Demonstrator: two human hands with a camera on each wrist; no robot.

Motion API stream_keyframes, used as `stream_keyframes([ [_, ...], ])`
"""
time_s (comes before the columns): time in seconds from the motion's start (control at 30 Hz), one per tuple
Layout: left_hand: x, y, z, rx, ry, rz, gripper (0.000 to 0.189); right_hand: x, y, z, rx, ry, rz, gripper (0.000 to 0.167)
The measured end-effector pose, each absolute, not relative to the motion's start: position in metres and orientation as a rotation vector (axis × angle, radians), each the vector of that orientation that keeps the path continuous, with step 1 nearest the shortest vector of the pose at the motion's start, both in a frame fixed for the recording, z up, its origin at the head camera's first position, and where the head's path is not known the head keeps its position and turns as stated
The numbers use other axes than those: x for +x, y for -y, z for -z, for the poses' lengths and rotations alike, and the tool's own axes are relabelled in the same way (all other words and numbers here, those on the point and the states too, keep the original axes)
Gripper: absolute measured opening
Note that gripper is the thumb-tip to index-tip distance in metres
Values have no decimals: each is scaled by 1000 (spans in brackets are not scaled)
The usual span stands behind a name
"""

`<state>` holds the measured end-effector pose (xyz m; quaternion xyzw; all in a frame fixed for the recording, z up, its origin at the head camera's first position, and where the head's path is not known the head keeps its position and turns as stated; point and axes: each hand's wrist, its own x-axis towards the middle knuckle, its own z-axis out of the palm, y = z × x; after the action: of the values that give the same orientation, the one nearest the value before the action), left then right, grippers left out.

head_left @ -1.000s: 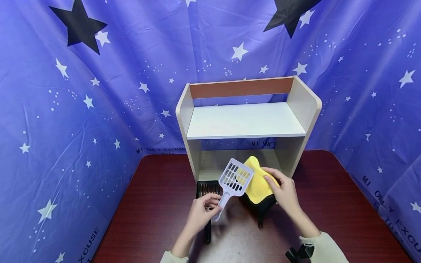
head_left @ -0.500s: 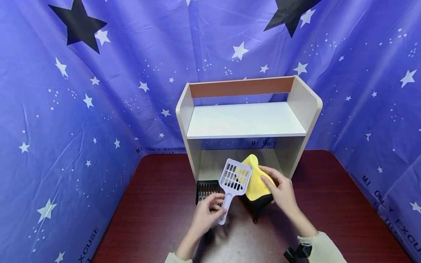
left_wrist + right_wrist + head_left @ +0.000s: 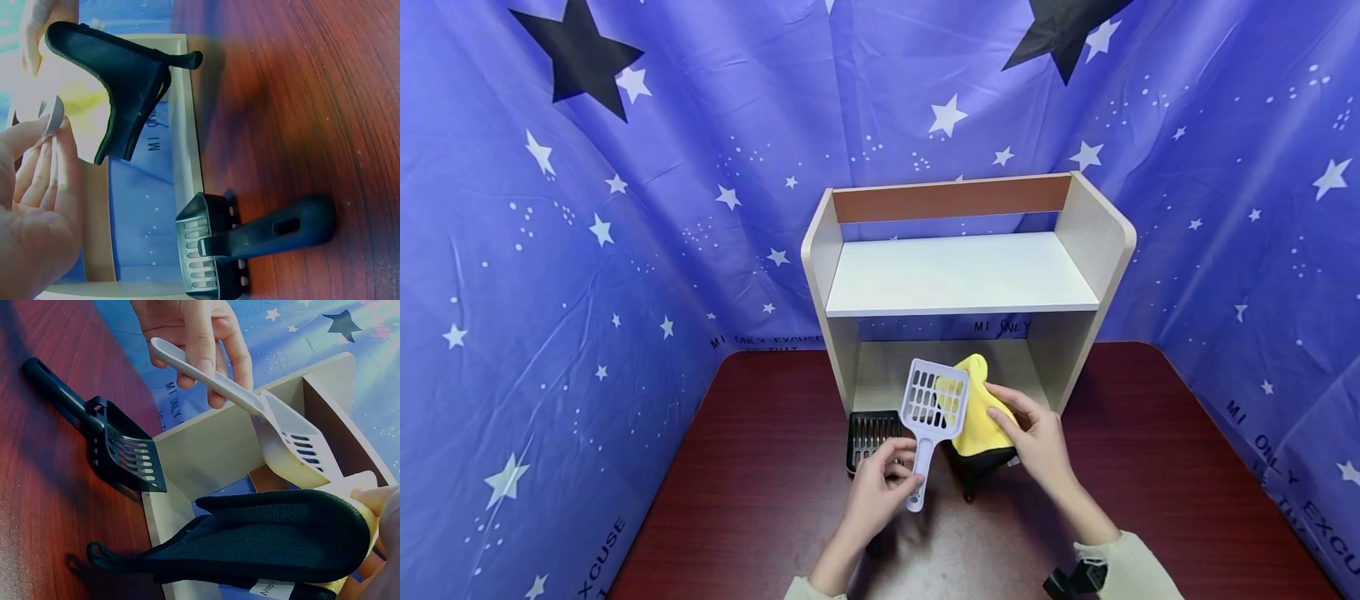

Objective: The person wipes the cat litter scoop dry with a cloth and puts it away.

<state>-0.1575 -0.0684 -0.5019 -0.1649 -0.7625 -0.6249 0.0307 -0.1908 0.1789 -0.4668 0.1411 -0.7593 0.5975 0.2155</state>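
Note:
In the head view my left hand pinches the handle of a pale lavender litter scoop, its slotted head pointing up. My right hand grips a yellow cloth with a black side, just right of the scoop. The scoop head overlaps the cloth; I cannot tell whether they touch. The right wrist view shows the cloth's black fabric, with a loop at one end and a white label. A black slotted scoop lies on the table, left of and partly behind my left hand in the head view.
A light wooden two-tier shelf stands at the back of the dark red table, behind both hands. The black scoop's head lies at the shelf's front left corner. Blue star-patterned curtains surround the table.
My left hand has shifted slightly right, and the lavender scoop has turned more upright. My right hand has moved a little left with the cloth. The black scoop stays in place.

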Motion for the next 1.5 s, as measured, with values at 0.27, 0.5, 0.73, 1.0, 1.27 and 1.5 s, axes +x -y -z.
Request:
stream_keyframes([
  [0.27, -158, 65, 503, -511, 2364, 1830, 39, -189, -176, 472, 438, 2091, -1713, 30],
  [0.5, -161, 63, 504, -516, 2362, 1790, 39, -186, -171, 478, 465, 2095, -1721, 27],
  [0.73, -160, 62, 504, -496, 2328, 1833, 38, -183, -165, 482, 484, 2133, -1660, 27],
  [1.0, -159, 62, 504, -507, 2299, 1843, 37, -178, -159, 487, 524, 2129, -1665, 26],
  [1.27, -159, 60, 503, -478, 2262, 1908, 39, -174, -152, 494, 599, 2123, -1676, 25],
  [1.5, -157, 58, 503, -454, 2227, 2010, 41, -172, -147, 496, 642, 2110, -1706, 23],
])
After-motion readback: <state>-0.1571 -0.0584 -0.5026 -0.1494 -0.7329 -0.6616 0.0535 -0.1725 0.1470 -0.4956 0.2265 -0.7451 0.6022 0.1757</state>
